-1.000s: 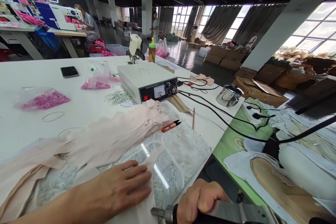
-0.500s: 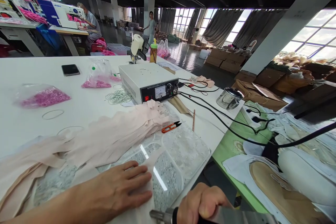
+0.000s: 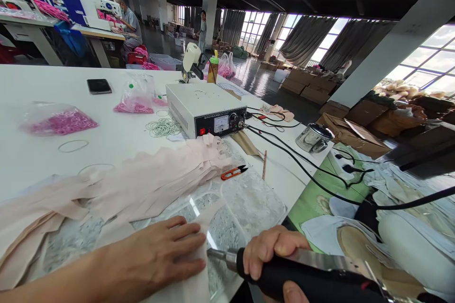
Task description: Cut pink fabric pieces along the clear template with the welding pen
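Note:
My left hand lies flat, fingers stretched out, on a pale pink fabric strip over a clear-topped, stone-patterned mat. In my right hand is a handheld ultrasonic tool with a black grip and metal body. Its narrow metal tip points left, close by the fingertips of my left hand at the strip's edge; whether it touches the fabric I cannot tell. Beyond my left hand spreads a heap of pale pink fabric strips. Orange thread snips rest at the heap's right end.
Behind the heap stands a white generator box, with black cables running right. A metal mug is near the table's right edge. Bags of pink rings, elastic bands and a phone lie left. Other people are in the background.
My right hand has raised the ultrasonic tool into fuller view, its tip now higher beside my left fingers. My left hand stays in place. The view has shifted slightly.

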`<act>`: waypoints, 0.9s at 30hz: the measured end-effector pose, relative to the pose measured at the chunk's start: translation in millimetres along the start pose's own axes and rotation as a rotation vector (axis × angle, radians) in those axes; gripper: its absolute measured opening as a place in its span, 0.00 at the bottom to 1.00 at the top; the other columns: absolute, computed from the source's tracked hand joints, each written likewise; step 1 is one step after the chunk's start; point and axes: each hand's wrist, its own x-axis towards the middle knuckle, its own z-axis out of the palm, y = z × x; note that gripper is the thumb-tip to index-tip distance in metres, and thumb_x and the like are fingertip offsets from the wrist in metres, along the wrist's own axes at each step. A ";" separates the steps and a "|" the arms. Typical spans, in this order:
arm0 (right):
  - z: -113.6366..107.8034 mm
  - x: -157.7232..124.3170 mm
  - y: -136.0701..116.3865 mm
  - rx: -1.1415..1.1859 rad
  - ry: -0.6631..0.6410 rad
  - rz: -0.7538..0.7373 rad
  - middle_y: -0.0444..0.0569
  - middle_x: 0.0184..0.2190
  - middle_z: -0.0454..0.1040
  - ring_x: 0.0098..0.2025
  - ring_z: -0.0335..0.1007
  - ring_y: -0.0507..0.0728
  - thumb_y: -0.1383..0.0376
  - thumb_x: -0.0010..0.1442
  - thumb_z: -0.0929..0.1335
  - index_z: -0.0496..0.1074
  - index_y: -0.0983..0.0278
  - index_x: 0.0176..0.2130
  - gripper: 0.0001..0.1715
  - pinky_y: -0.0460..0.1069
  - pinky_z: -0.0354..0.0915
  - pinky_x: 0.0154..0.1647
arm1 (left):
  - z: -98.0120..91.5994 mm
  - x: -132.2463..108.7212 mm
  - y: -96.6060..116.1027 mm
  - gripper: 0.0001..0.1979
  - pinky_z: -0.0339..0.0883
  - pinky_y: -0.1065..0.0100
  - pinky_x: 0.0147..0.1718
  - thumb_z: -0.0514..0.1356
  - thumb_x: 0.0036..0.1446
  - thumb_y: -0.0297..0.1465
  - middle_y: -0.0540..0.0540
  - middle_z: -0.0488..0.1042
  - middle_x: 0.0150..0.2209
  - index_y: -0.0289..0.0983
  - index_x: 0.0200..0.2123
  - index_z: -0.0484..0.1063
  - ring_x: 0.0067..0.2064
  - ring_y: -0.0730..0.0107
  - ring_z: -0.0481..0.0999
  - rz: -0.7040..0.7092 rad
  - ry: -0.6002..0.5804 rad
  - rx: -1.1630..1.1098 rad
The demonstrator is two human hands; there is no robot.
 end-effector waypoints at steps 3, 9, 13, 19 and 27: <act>11.9 4.3 5.8 -0.018 0.046 -0.154 0.46 0.32 0.71 0.25 0.69 0.54 0.55 0.61 0.69 0.72 0.52 0.44 0.11 0.52 0.70 0.25 | -1.3 0.9 0.2 0.14 0.62 0.62 0.53 0.52 0.69 0.26 0.43 0.78 0.50 0.41 0.53 0.72 0.53 0.59 0.75 0.011 -0.002 0.006; 15.1 10.0 8.6 -0.048 0.038 -0.192 0.45 0.32 0.70 0.23 0.68 0.52 0.55 0.61 0.69 0.70 0.54 0.44 0.11 0.50 0.70 0.23 | -2.3 2.4 1.0 0.14 0.62 0.61 0.52 0.51 0.70 0.26 0.43 0.78 0.51 0.41 0.53 0.72 0.53 0.57 0.75 0.002 0.000 -0.012; 15.8 11.0 8.8 -0.087 0.023 -0.207 0.43 0.32 0.69 0.23 0.68 0.52 0.53 0.63 0.68 0.68 0.54 0.43 0.12 0.49 0.70 0.23 | -0.4 1.3 0.4 0.16 0.63 0.62 0.53 0.55 0.66 0.24 0.42 0.78 0.51 0.42 0.53 0.71 0.54 0.57 0.75 -0.021 -0.007 -0.054; 13.4 13.8 9.0 -0.109 -0.078 -0.214 0.44 0.33 0.70 0.25 0.70 0.52 0.55 0.64 0.67 0.67 0.54 0.43 0.08 0.49 0.70 0.25 | -11.3 6.0 -2.1 0.15 0.64 0.62 0.51 0.55 0.65 0.25 0.44 0.78 0.50 0.41 0.53 0.72 0.52 0.58 0.76 0.013 -0.025 -0.053; 14.0 9.8 -1.9 -0.055 -0.030 -0.125 0.44 0.33 0.70 0.26 0.70 0.52 0.54 0.62 0.69 0.69 0.54 0.43 0.10 0.49 0.70 0.28 | -16.5 6.0 1.3 0.17 0.66 0.64 0.51 0.52 0.66 0.24 0.46 0.79 0.50 0.43 0.54 0.72 0.50 0.60 0.78 0.020 -0.034 0.010</act>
